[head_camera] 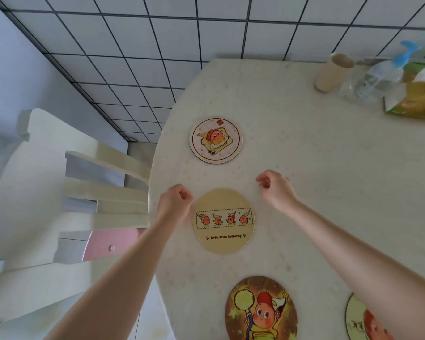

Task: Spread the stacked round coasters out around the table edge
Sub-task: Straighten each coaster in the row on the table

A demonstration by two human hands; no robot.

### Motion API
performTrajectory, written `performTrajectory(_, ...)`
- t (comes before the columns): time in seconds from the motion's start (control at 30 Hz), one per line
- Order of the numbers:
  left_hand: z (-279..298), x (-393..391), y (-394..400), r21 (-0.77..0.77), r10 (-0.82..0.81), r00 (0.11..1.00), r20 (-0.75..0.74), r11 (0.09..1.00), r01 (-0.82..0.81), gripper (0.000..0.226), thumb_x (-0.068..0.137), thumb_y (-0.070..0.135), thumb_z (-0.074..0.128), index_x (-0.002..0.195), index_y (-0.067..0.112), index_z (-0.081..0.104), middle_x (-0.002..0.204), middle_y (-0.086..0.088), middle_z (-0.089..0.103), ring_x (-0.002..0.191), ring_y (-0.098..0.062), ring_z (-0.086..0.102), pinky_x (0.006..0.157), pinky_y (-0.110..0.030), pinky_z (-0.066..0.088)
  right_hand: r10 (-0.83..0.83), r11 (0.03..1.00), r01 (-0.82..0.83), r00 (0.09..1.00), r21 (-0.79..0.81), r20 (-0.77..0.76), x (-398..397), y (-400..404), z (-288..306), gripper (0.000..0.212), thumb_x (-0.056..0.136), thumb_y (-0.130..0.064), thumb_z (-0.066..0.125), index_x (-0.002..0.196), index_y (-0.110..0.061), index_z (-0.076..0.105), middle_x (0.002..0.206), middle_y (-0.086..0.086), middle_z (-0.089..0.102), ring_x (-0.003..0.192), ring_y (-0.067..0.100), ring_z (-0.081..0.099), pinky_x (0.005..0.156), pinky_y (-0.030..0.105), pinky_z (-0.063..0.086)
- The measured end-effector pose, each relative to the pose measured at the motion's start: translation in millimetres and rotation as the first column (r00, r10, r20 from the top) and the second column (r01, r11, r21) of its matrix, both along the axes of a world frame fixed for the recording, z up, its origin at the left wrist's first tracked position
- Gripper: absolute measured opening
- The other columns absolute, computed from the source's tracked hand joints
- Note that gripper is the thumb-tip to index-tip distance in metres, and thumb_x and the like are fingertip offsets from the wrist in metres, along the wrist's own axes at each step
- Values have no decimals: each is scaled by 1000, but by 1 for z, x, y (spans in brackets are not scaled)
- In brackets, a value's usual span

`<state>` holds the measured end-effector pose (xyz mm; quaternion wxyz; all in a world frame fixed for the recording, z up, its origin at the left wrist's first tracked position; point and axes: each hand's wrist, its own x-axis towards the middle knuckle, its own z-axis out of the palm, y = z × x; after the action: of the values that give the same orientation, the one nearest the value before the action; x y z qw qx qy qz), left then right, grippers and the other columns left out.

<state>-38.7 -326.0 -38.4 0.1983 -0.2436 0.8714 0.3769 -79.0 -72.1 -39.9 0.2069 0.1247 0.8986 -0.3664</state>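
Three round coasters lie flat along the left edge of the pale table (317,182): a white one with a toast cartoon (216,140) farthest, a tan one with a row of little figures (223,220) in the middle, and a brown one with a cartoon character (261,310) nearest. A fourth coaster (356,320) shows at the bottom right, partly hidden by my right forearm. My left hand (174,201) hovers just left of the tan coaster with fingers curled and nothing in it. My right hand (276,190) hovers to the coaster's upper right, fingers curled, holding nothing.
A beige cup (333,73), a clear spray bottle with a blue top (383,74) and a yellow-green packet (417,99) stand at the table's far right. A cream chair (66,192) with a pink seat stands against the table's left edge.
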Motion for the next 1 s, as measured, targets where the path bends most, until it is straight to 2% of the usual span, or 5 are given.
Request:
performTrajectory(0.2,5,-74,10,118,228,973,-31,968,-223,24,82,9,55,103,16,65,99,-2,66,89,-20,63,62,-29,52,-14,999,15,1000,-51,19,-77,-11,7,29,87,-4,47,107,-11,66,112,18,67,98,33,65,84,39,56)
performTrajectory(0.3,0,-93,19,328,480,873,81,814,-479,23,87,1,58,109,7,65,96,-11,68,91,-25,69,85,-41,58,0,999,0,1000,-36,-4,-113,-24,10,31,88,-6,47,113,-8,65,116,17,66,110,33,61,95,42,51)
performTrajectory(0.73,-16,-113,34,461,730,652,202,516,-721,35,86,-4,60,120,0,62,91,-16,69,76,-23,70,77,-36,60,-27,998,31,996,-47,84,-186,-53,0,30,89,-4,54,119,-5,61,124,17,60,109,34,62,93,42,54)
performTrajectory(0.9,-16,-124,37,422,729,680,73,596,-684,24,81,6,70,105,4,67,91,-11,69,82,-24,66,86,-40,57,-70,988,84,992,-133,107,-185,-49,-2,21,86,-2,54,100,-1,69,78,11,60,64,27,55,66,37,52)
performTrajectory(1.0,-13,-135,35,409,696,718,12,652,-639,20,78,7,71,98,11,66,95,-7,68,90,-26,65,84,-41,57,-143,954,181,976,-238,165,-176,-48,-5,11,86,-4,58,82,-13,63,73,7,60,58,23,56,76,44,59)
